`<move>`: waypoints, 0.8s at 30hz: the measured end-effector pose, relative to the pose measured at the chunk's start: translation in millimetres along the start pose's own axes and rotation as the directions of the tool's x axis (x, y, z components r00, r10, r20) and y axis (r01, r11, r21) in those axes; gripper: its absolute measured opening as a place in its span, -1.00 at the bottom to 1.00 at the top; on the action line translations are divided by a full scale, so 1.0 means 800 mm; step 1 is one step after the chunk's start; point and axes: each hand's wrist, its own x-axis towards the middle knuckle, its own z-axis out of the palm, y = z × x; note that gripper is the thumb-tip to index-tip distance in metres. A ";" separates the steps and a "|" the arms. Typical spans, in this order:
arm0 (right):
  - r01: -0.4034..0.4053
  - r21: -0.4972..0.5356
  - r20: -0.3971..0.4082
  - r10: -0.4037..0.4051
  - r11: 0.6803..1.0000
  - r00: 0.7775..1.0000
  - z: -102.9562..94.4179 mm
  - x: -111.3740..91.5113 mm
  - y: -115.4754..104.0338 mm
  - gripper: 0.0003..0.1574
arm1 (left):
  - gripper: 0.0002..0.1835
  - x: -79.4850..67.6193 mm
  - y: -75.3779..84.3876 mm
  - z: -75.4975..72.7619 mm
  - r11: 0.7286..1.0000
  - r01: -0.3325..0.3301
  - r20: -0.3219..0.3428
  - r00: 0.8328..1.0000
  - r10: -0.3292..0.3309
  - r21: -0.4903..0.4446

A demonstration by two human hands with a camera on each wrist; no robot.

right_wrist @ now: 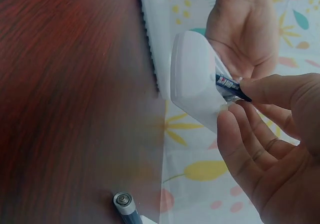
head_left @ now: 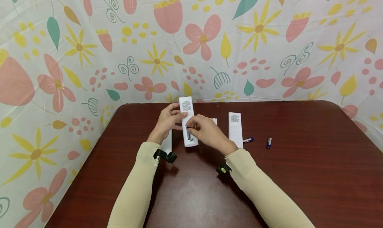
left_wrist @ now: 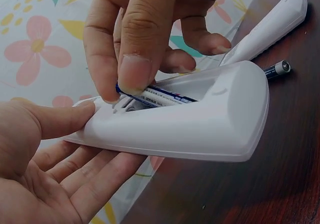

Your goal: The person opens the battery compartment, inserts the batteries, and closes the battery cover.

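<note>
A white remote control [head_left: 190, 142] is held up over the table, its back toward the head camera and its battery compartment uncovered. My left hand [head_left: 168, 120] grips it from the left side, thumb on the back face and fingers beneath. With thumb and index finger, my right hand [head_left: 208, 130] pinches a blue-and-white battery [left_wrist: 162, 95] at the compartment. That battery lies partly inside, its pinched end raised toward the thumb. Whether a second battery sits under it, I cannot tell. In the right wrist view the same battery [right_wrist: 227, 82] slants out of the opening.
Another white remote [head_left: 235, 130] lies face down to the right, with a loose battery [head_left: 248, 140] beside it and a second battery [head_left: 269, 143] further right. A white remote [head_left: 167, 143] lies partly behind my left wrist. A white piece [head_left: 214, 121] shows behind my right hand.
</note>
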 end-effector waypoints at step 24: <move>-0.206 0.306 -0.034 0.227 0.930 0.973 -0.010 0.005 0.022 -0.31 | -0.36 -0.001 0.006 0.002 1.000 0.005 -0.009 1.000 -0.005 -0.017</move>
